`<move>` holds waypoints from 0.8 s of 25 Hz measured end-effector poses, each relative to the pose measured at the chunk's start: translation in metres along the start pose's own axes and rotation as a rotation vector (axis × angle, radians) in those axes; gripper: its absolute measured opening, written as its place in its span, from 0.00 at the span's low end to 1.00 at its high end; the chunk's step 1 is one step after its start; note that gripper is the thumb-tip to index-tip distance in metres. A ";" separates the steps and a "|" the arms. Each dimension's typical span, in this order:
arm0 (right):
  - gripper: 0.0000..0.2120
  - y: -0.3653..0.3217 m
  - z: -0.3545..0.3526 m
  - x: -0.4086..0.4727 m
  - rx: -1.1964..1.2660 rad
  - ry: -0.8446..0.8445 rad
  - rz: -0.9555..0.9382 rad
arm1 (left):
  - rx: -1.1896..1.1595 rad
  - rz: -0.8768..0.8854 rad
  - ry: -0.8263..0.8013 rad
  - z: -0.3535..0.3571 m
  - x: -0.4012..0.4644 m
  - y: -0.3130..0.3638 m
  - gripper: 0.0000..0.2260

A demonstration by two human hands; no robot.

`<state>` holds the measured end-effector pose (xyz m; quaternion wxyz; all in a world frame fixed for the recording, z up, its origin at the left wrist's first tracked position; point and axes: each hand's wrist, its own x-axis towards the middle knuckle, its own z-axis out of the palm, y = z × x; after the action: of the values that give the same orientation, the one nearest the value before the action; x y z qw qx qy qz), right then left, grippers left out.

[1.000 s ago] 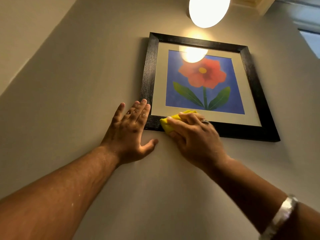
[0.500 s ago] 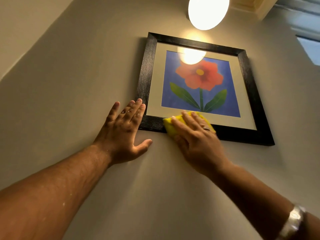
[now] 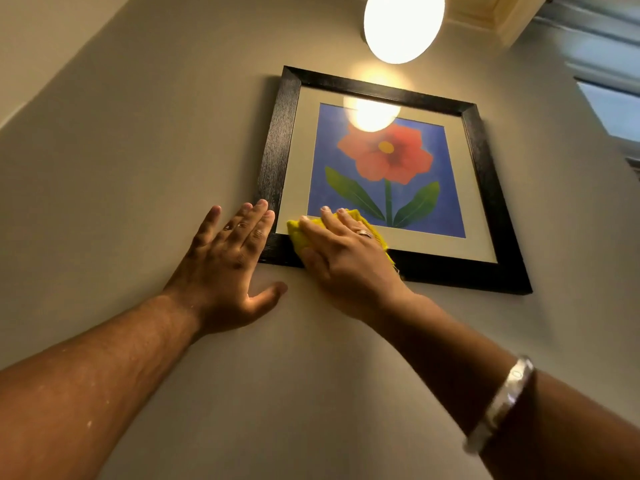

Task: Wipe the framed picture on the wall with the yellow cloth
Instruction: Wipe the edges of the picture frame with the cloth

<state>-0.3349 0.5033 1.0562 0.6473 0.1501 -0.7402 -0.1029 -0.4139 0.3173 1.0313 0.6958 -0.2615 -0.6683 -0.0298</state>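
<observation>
Our right hand (image 3: 346, 261) lies flat, fingers together, pressing the yellow cloth (image 3: 301, 233) onto the lower left corner of the framed picture (image 3: 388, 174), forearm reaching up from below right. Just left of it, our left hand (image 3: 228, 268) is spread wide, holding nothing, palm on the wall (image 3: 138, 168), fingertips touching the frame's corner. Most of the cloth is hidden under the right hand; a lamp's glare blurs the glass above.

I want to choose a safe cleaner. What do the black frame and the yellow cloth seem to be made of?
Black frame: probably wood or a wood-look moulding, matte, with fine grain lines. Yellow cloth: soft woven fabric, crumpled under the right hand, with frayed threads at its edge.
</observation>
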 end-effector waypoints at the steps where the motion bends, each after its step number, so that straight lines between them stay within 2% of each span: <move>1: 0.25 0.006 -0.005 0.008 -0.011 -0.039 -0.053 | -0.001 0.001 -0.003 -0.001 0.000 0.000 0.43; 2: 0.25 0.025 -0.011 0.013 -0.062 -0.031 -0.069 | -0.001 -0.001 -0.002 -0.002 -0.001 0.000 0.43; 3: 0.25 0.053 -0.018 0.015 -0.101 -0.008 0.002 | -0.002 -0.004 -0.003 -0.003 -0.001 0.000 0.43; 6: 0.26 0.136 -0.052 0.010 -0.102 0.054 0.592 | -0.014 -0.001 -0.016 -0.003 -0.001 0.002 0.43; 7: 0.27 0.143 -0.057 0.011 -0.097 0.058 0.709 | -0.013 0.004 -0.017 -0.002 -0.001 0.003 0.43; 8: 0.27 0.137 -0.054 0.018 -0.121 0.046 0.733 | -0.014 0.007 -0.016 -0.001 0.000 0.003 0.42; 9: 0.28 0.120 -0.045 0.028 -0.137 0.026 0.657 | -0.012 0.006 -0.015 0.000 0.000 0.003 0.42; 10: 0.27 0.098 -0.033 0.036 -0.135 0.014 0.491 | -0.007 0.007 -0.014 0.001 0.001 0.004 0.42; 12: 0.27 0.048 -0.012 0.042 -0.099 -0.046 0.044 | -0.009 0.010 -0.011 0.002 0.000 0.003 0.42; 13: 0.26 0.037 -0.008 0.039 -0.077 -0.122 -0.107 | -0.015 0.010 -0.007 0.002 0.000 0.003 0.42; 15: 0.26 0.056 -0.024 0.039 -0.099 -0.188 -0.264 | -0.011 0.005 -0.005 0.001 -0.001 0.004 0.42; 16: 0.25 0.080 -0.036 0.043 -0.168 -0.185 -0.252 | -0.008 -0.006 0.000 0.000 -0.001 0.004 0.42; 17: 0.25 0.109 -0.048 0.043 -0.196 -0.186 -0.149 | 0.002 -0.016 0.008 -0.001 -0.002 0.006 0.42; 19: 0.26 0.160 -0.072 0.034 -0.103 -0.150 0.221 | 0.038 -0.029 0.019 -0.006 0.000 0.013 0.42; 20: 0.26 0.172 -0.077 0.025 -0.059 -0.120 0.326 | 0.053 -0.060 0.025 -0.009 0.002 0.020 0.42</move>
<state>-0.2769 0.6583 1.1499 0.6143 0.0028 -0.7886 -0.0269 -0.3976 0.3312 1.0275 0.7097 -0.2224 -0.6675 -0.0360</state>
